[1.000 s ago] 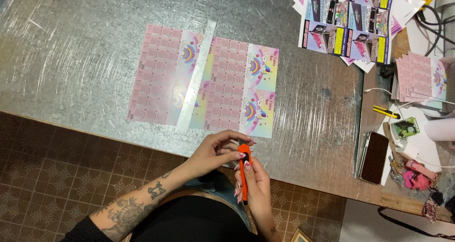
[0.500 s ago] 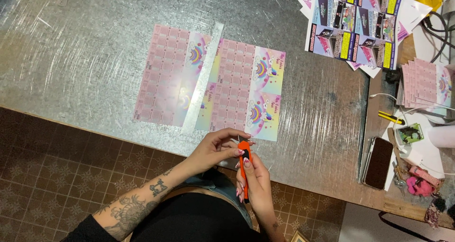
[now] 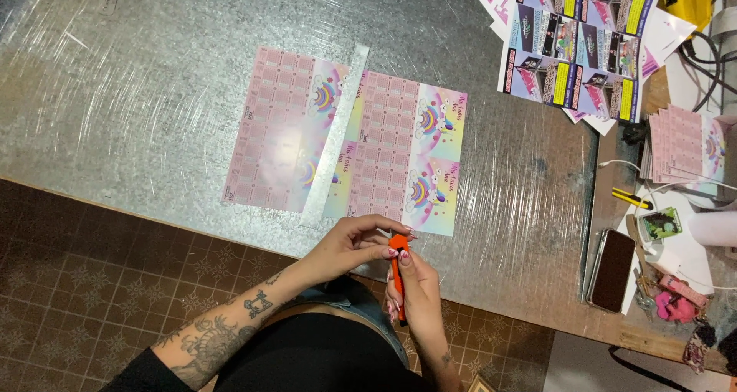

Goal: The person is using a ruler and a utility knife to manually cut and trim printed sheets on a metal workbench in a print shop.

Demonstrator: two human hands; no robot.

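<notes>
Both hands [image 3: 388,265] gripping orange utility knife [image 3: 397,273], pink printed sheets [image 3: 349,146] under metal ruler [image 3: 338,131], metal table [image 3: 138,92]

Table: a scratched sheet-metal top [image 3: 138,92], dull grey, filling most of the view.
Floor: dark brown patterned tiles [image 3: 84,300] below the table's near edge.
Light: a soft glare towards the table's far left corner.

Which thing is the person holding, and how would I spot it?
Find the shiny metal table, then its near edge, below the pink printed sheets. There both hands meet, right hand and left hand, on a slim orange cutter, the only bright orange thing there.
</notes>
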